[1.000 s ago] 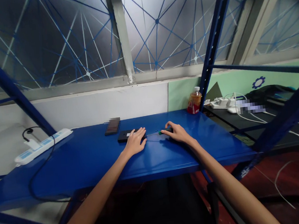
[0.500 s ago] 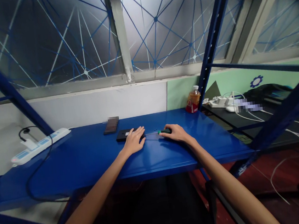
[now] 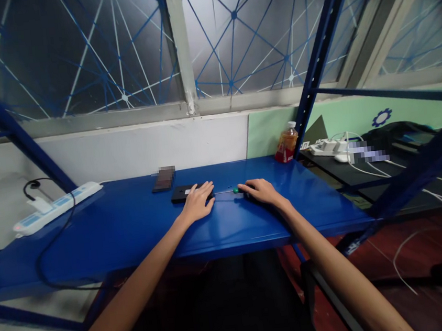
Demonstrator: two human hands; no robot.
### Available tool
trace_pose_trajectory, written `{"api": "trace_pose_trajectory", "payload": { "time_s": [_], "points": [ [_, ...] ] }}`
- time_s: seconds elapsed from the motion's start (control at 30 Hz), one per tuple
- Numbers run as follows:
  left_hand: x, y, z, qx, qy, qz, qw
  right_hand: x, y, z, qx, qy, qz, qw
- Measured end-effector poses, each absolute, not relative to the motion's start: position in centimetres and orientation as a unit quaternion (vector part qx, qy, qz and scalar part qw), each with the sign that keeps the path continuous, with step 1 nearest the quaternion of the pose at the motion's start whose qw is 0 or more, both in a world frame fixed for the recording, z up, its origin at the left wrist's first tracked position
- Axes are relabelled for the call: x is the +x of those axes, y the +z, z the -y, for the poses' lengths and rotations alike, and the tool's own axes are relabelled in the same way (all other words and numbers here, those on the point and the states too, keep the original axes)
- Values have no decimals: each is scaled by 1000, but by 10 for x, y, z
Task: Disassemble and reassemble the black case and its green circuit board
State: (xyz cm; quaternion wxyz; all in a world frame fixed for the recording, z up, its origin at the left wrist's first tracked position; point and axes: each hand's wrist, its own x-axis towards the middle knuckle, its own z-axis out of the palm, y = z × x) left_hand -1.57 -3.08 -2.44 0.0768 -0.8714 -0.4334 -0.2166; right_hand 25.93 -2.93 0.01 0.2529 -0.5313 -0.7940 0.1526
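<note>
My left hand [image 3: 198,201] lies flat with fingers stretched over the right part of a flat black box-shaped device [image 3: 179,194], which has a small white label. My right hand [image 3: 261,191] is closed around a screwdriver [image 3: 236,191] with a green and dark handle. Its thin shaft points left, and the tip meets or nearly meets the device's right side; exact contact is too small to tell. A few tiny dark bits, perhaps screws, lie on the blue table just beyond the screwdriver. My right palm hides most of the handle.
A dark flat object, partly blurred [image 3: 163,180], lies behind the device. On the blue table [image 3: 133,232], a white power strip [image 3: 59,207] with a black cable is at left and a bottle [image 3: 286,144] at back right. Blue posts flank the table; a black desk [image 3: 396,178] holds cables.
My right hand has shifted its hold on the screwdriver, now covering more of the handle from above. My left hand stays on the device. The whole view has tilted slightly.
</note>
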Motion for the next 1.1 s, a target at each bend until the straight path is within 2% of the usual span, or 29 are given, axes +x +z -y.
{"api": "trace_pose_trajectory", "payload": {
  "time_s": [0.23, 0.47, 0.7, 0.97, 1.1],
  "points": [
    [-16, -24, 32, -871, -222, 433, 66, 262, -6, 24, -532, 173, 778, 286],
    [-16, -25, 30, -872, -222, 430, 76, 257, -4, 28, -550, 124, 788, 247],
    [-16, -25, 31, -871, -226, 430, 74, 262, -9, 24, -521, 164, 784, 295],
    [-16, -25, 31, -871, -225, 430, 77, 259, -3, 28, -526, 126, 802, 254],
    [-16, -24, 30, -873, -221, 427, 75, 256, -3, 28, -534, 147, 794, 250]
  ]
}}
